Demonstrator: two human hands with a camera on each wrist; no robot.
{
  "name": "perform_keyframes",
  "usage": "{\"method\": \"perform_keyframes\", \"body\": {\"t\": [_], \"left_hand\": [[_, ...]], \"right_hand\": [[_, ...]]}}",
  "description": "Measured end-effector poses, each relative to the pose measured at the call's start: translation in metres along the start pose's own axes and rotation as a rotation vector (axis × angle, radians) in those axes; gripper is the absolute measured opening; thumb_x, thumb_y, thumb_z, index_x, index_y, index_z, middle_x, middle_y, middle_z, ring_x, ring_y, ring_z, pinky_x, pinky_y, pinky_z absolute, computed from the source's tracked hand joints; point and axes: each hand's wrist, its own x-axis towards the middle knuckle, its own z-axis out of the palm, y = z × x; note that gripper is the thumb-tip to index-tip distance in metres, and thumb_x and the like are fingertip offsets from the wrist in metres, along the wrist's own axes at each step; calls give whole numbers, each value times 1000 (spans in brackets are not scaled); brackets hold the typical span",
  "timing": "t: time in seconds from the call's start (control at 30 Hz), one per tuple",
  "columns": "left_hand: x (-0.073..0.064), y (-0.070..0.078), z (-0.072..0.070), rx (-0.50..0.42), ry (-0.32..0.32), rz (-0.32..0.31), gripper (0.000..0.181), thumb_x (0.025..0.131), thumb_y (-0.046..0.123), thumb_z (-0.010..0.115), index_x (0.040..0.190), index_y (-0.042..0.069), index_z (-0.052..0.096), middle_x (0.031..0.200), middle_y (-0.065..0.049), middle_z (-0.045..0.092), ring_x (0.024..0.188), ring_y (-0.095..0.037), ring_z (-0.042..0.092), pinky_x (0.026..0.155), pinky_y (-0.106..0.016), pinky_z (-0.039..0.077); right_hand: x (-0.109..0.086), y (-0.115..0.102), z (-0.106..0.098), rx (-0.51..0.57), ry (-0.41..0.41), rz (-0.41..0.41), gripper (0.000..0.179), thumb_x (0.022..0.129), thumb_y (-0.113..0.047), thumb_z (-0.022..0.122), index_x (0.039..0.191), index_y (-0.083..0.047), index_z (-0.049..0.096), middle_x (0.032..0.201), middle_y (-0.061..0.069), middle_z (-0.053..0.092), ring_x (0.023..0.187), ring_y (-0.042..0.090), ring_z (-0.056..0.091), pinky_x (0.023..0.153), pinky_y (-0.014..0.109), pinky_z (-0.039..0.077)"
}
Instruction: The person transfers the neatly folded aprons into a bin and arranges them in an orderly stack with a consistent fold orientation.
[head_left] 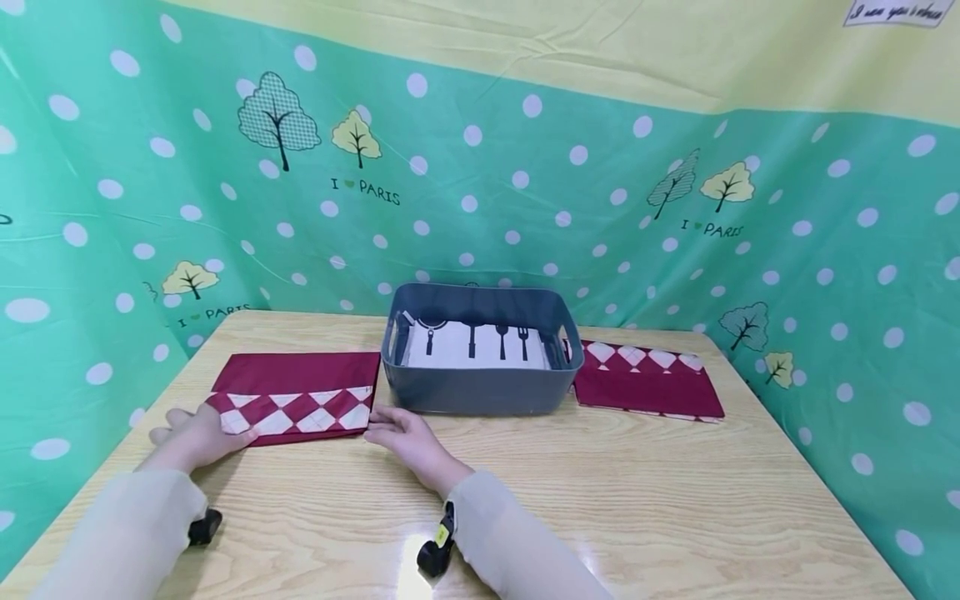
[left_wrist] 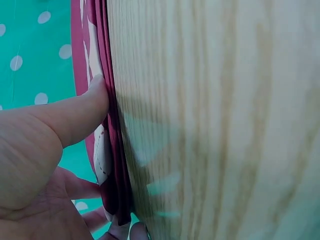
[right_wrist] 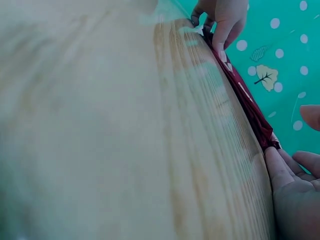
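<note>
- A folded maroon cloth (head_left: pixel 296 398) was seen lying flat on the table (head_left: pixel 615 492), its long axis set roughly from 9 to 3 o'clock, with 12 taken as straight away from the person.
- Its near edge was bracketed by both hands: the near-left corner, at about 8 o'clock of the cloth, was touched by the left hand (head_left: pixel 193 435), and the near-right corner, at about 4 o'clock, was touched by the right hand (head_left: pixel 411 446).
- From the left fingers, the bulk of the cloth was found toward 2 o'clock; from the right fingers, toward 10.
- The left fingers were held spread past the side edge, with the thumb (left_wrist: pixel 85 114) laid on the diamond-patterned band; no firm pinch was shown.
- The right fingers were held loosely extended, their tips set against the corner, while the thumb (right_wrist: pixel 311 116) was kept clear of the fabric; nothing was gripped.
- A grey basket (head_left: pixel 480 395), with a white printed cloth (head_left: pixel 497 357) inside, was placed just beside the maroon cloth toward 3 o'clock, so it was more nearly reached by the right hand.
- A second maroon cloth (head_left: pixel 645 387) was seen beyond the basket, also toward 3 o'clock.
</note>
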Motion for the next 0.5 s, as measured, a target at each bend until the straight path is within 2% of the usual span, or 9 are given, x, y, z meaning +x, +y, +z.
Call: {"method": "perform_keyframes", "body": {"t": [0.2, 0.5], "left_hand": [[-4, -2, 2, -21, 6, 28, 95, 87, 47, 69, 125, -31, 30, 108, -48, 21, 101, -65, 18, 82, -67, 32], [-8, -4, 7, -44, 0, 14, 96, 86, 44, 71, 128, -31, 26, 107, -45, 21, 100, -61, 18, 83, -64, 32]], "right_hand": [[-4, 2, -2, -4, -5, -9, 54, 96, -14, 63, 144, 4, 45, 134, 14, 61, 127, 24, 57, 111, 39, 43], [-9, 6, -2, 11, 23, -16, 52, 95, -12, 63, 143, 3, 47, 128, 13, 64, 119, 20, 61, 107, 36, 46]]}}
